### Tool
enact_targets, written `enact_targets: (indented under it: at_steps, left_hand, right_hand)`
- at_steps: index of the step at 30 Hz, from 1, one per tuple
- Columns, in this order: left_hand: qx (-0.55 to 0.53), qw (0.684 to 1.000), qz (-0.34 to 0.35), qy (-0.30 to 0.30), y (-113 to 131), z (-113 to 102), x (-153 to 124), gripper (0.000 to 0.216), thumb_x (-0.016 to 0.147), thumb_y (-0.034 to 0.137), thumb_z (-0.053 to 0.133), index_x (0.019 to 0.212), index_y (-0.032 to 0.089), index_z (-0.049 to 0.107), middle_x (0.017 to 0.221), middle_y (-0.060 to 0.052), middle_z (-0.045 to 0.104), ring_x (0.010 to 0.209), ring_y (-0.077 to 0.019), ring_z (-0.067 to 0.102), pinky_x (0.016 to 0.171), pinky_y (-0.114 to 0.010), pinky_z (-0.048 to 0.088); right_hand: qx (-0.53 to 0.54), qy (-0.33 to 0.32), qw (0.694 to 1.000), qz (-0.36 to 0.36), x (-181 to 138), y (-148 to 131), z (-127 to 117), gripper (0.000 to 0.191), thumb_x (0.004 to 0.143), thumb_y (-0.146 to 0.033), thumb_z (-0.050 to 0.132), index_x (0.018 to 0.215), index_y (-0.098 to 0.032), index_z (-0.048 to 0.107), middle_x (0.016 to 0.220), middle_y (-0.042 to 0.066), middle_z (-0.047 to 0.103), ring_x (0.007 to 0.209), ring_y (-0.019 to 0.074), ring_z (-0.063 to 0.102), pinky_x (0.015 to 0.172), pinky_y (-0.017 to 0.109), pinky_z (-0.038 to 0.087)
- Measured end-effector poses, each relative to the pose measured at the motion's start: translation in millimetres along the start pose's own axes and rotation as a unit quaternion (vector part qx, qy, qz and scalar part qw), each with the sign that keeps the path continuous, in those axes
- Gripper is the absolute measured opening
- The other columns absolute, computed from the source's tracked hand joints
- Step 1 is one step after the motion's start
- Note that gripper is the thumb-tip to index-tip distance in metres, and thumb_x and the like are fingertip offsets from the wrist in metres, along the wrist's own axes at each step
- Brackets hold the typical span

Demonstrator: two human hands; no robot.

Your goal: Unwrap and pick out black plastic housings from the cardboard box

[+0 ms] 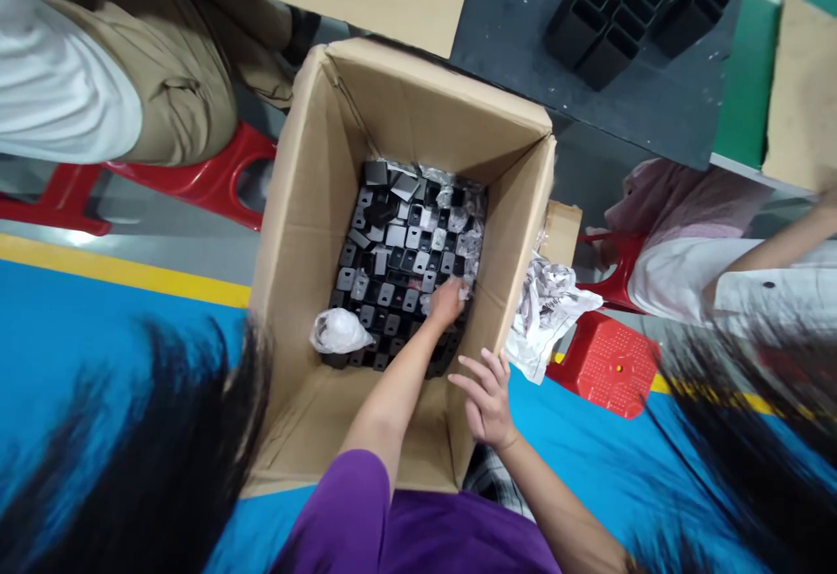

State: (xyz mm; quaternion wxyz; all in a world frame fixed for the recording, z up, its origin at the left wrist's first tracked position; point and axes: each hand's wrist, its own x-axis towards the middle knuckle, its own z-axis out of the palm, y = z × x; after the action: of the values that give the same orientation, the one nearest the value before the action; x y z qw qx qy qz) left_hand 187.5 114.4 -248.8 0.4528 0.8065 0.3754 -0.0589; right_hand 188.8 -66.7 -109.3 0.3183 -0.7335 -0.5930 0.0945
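Box's (pixel 297 242) got parts (pixel 385 294) in it with a bag (pixel 338 331) near left, wrapping (pixel 547 312) and a stool (pixel 611 373) right, another stool (pixel 189 180) left, bench (pixel 503 24) with tubes (pixel 607 52) behind, lol.

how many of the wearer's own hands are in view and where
2. The left hand is down inside the cardboard box, at the black parts, some of its fingers hidden; the right hand is spread open at the box's right wall.

A plain purple top (pixel 464 535) with a short sleeve (pixel 346 504) leaves the forearms (pixel 385 404) and hands (pixel 490 399) bare. Loose dark hair (pixel 137 461) hangs in blurred strands at either side; dark-and-pale checked cloth (pixel 495 476) shows beside the top.
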Motion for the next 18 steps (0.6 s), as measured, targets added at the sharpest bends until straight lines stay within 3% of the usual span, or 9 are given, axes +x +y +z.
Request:
enact_targets:
  at_steps: [4, 9, 11, 14, 18]
  left_hand:
    - [-0.067, 0.997, 0.004, 0.049, -4, -6, -4, 0.016, 0.096, 0.023, 0.049, 0.1, 0.018, 0.064, 0.117, -0.011, 0.066, 0.113, -0.0213, 0.063, 0.095, -0.033, 0.051]
    - [-0.109, 0.989, -0.032, 0.095, -18, -11, 3, 0.024, 0.099, 0.021, 0.035, 0.103, 0.019, 0.059, 0.089, -0.002, 0.068, 0.085, -0.0147, 0.066, 0.08, -0.027, 0.053]
    - [-0.107, 0.987, -0.049, 0.112, -20, -15, 7, 0.027, 0.099, 0.021, 0.032, 0.108, 0.019, 0.058, 0.087, -0.002, 0.067, 0.081, -0.0142, 0.065, 0.078, -0.025, 0.052]
    - [-0.085, 0.989, -0.051, 0.109, -15, -21, 14, 0.025, 0.1, 0.031, 0.041, 0.11, 0.021, 0.061, 0.09, -0.003, 0.07, 0.083, -0.0166, 0.066, 0.078, -0.026, 0.05]
    - [-0.032, 0.998, -0.012, 0.053, 4, -23, 33, 0.033, 0.088, 0.037, 0.067, 0.12, 0.027, 0.066, 0.1, -0.006, 0.074, 0.096, -0.0242, 0.068, 0.082, -0.03, 0.048]
  right_hand:
    - [-0.003, -0.001, 1.0, -0.001, 2, -3, 1, 0.046, 0.079, -0.01, 0.042, 0.115, -0.027, 0.064, 0.129, 0.002, 0.063, 0.148, 0.0206, 0.031, 0.127, 0.048, 0.013]
    - [0.011, 0.0, 1.0, 0.004, 2, -4, 1, 0.046, 0.078, -0.007, 0.043, 0.113, -0.025, 0.066, 0.128, 0.004, 0.063, 0.148, 0.0211, 0.032, 0.128, 0.047, 0.01]
    - [0.005, -0.006, 1.0, 0.006, 1, -3, 1, 0.046, 0.078, -0.007, 0.043, 0.113, -0.026, 0.067, 0.128, 0.005, 0.064, 0.147, 0.0218, 0.033, 0.127, 0.048, 0.012]
    - [-0.002, -0.001, 1.0, 0.004, 0, -3, 2, 0.047, 0.078, -0.009, 0.043, 0.113, -0.027, 0.067, 0.128, 0.004, 0.064, 0.147, 0.0226, 0.034, 0.126, 0.049, 0.014]
    - [0.006, -0.001, 1.0, -0.004, -1, -2, 3, 0.046, 0.076, -0.01, 0.045, 0.113, -0.026, 0.067, 0.132, 0.004, 0.061, 0.147, 0.0225, 0.033, 0.127, 0.047, 0.014]
